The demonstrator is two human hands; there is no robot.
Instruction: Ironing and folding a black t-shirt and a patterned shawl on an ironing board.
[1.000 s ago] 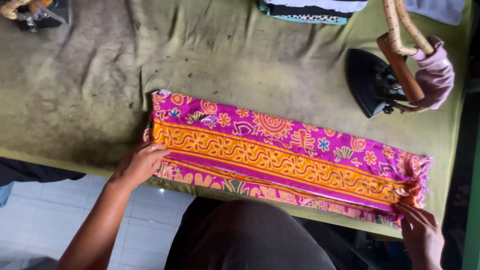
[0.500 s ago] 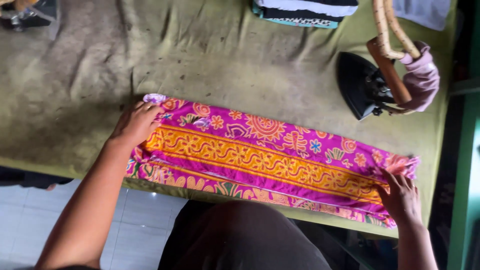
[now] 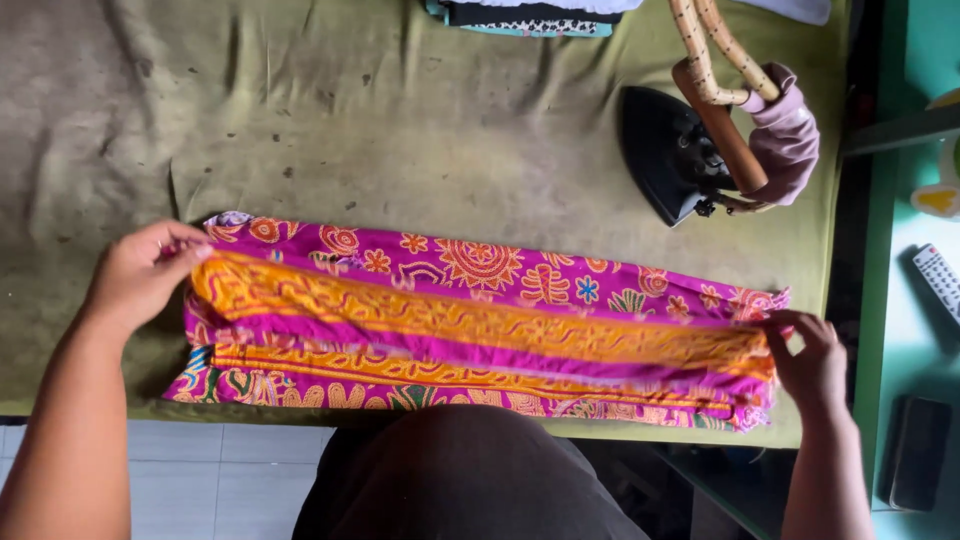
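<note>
1 folded patterned cloth [image 3: 470,325], magenta with orange bands and flower prints, lies lengthwise along the near edge of the green padded surface [image 3: 400,140]. 2 hands work it, 1 at each end. The left hand [image 3: 140,275] has its fingers closed on the cloth's left end, lifting the top orange layer a little off the layers below. The right hand [image 3: 815,360] pinches the right end, fingers narrow around the fold's edge, near the surface's right border. The cloth's lower edge runs just inside the surface's front rim.

Behind the cloth, a wide stretch of stained padding is bare. 1 black iron [image 3: 670,160] stands at the back right, well apart from the cloth, with a wooden handle, a braided cord and a mauve rag wrapped on it. At the far edge sits what looks like 1 stack of folded clothes [image 3: 520,15], mostly cut off. On the teal shelf to the right lies 1 remote control [image 3: 940,280].
</note>
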